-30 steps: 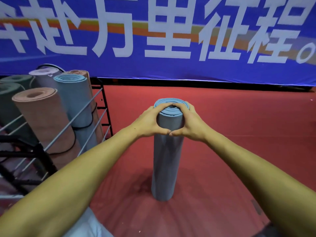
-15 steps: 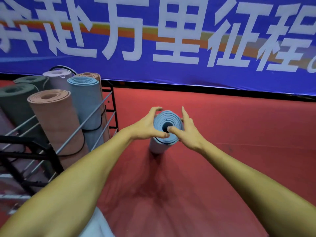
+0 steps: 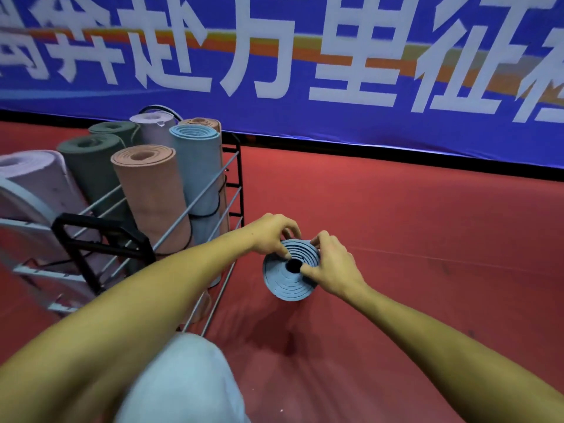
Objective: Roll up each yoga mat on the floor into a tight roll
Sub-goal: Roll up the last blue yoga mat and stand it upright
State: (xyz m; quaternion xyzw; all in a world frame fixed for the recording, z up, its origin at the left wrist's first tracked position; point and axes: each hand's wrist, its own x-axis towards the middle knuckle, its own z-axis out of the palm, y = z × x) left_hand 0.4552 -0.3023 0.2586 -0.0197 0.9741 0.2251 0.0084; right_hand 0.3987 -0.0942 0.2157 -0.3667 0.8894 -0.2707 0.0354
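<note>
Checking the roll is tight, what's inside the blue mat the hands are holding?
The blue mat shows spiral layers around a small dark hole at its core. The left hand and right hand cover part of the end; nothing shows inside the hole.

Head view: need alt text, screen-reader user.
Two bare hands, left hand and right hand, grip the spiral end of a rolled blue yoga mat standing on a red floor. A wire rack of rolled mats stands left, below a blue banner.

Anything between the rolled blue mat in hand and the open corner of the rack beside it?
Nothing visible. Both the left hand and right hand grip the blue mat directly, beside the rack of rolled mats.
</note>
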